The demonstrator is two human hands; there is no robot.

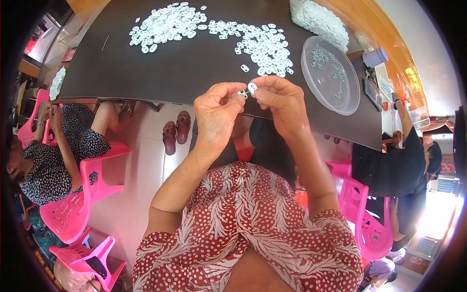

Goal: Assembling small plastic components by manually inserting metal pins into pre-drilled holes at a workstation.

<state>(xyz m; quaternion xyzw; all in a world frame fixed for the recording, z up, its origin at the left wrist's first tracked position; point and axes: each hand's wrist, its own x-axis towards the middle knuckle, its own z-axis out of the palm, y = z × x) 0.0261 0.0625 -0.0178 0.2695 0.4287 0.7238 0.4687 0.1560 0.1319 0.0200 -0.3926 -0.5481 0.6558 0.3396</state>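
1. Left pile (168,24): loose white oval pieces on the counter (112,68).
2. Left hand (216,109): I see the grip pinched, thumb against finger, on a small pale fitting (242,93) whose form I cannot resolve.
3. White piece (252,87): held above the counter's near edge, just beside the fitting. I judge it light, stiff and smooth, possibly slippery; best held by its rim, hole left free.
4. Right pile (267,51): similar pieces, loose.
5. Right hand (287,104): grip closed, fingertips on the white piece.
6. Clear tub (323,90): small greenish-grey parts (321,57). I can read no brand, label or writing.
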